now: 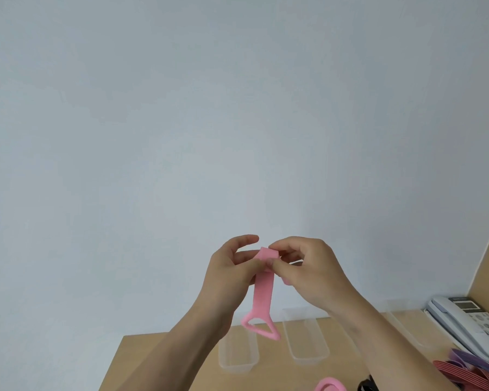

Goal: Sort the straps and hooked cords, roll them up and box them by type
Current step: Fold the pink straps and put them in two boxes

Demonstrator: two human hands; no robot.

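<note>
Both hands are raised above the wooden table (158, 359), holding a pink strap (261, 294) between them. My left hand (232, 272) pinches the strap's upper part from the left. My right hand (308, 266) pinches the folded or rolled top end from the right. The strap hangs down and ends in a wide triangular loop with a toothed edge (261, 327). Another pink strap (329, 385) lies at the bottom edge of the view, partly cut off.
Three clear plastic boxes stand on the table: one left (237, 359), one middle (308, 348), one right (412, 328). Red and purple straps (469, 371) are piled at the lower right, next to a white desk phone (469, 325). A black item (364, 386) shows at the bottom edge.
</note>
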